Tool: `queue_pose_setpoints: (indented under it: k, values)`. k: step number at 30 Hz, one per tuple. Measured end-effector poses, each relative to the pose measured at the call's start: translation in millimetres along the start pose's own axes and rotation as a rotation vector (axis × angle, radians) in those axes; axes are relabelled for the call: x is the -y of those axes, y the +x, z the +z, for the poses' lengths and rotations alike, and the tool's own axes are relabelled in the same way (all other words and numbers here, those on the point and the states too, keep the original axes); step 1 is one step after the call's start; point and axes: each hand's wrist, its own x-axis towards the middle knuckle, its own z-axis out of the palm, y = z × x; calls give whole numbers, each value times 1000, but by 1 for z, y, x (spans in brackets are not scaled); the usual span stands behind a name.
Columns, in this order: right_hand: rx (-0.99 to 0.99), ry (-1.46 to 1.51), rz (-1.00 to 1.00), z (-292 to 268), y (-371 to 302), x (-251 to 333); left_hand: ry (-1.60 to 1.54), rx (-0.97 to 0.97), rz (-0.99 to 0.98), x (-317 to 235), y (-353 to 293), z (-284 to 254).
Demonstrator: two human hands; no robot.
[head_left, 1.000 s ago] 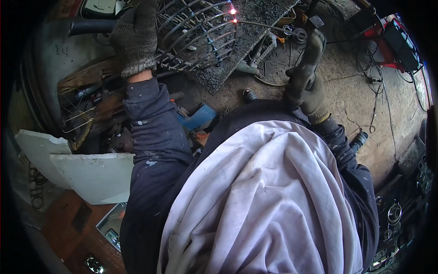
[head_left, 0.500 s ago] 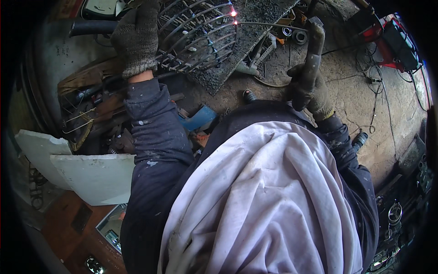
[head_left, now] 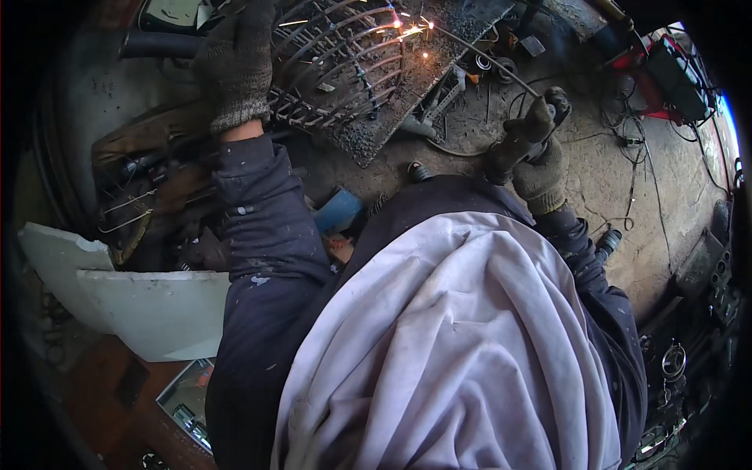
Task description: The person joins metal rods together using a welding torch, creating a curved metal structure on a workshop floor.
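Atop the dark, grit-covered surface (head_left: 368, 145) lies one basket-like grille (head_left: 362, 78) of bent grey metal rods — ribs curving side by side, crossed by other bars; orange-white sparks (head_left: 413, 30) flare at its right rim; one thin rod (head_left: 486, 56) runs from near there to a dark holder (head_left: 539, 121), to the right of the grille; the gloved right hand (head_left: 542, 166) has its fingers wrapped round that holder; the gloved left hand (head_left: 235, 74) is at the grille's left edge — whether its fingers grip or merely touch, I cannot tell; the grille's far end is cut off by the view's upper edge, and its ribs are too tangled to count; counted: one grille, one holder, two gloved hands, two off-white panels (head_left: 157, 313) nearer the body than the grille, to its left.
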Motion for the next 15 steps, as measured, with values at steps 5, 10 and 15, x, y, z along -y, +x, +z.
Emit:
queue_pose_setpoints:
  k: [5,10,15]
  values:
    - [-17,-67,2,4,-5,7,-806,40,-786,-33,17,-26]
    - [-30,-32,89,13,-9,-4,-896,-20,-739,-37,20,-21]
    - [6,-158,2,19,-10,-8,-721,67,-750,-34,22,-21]
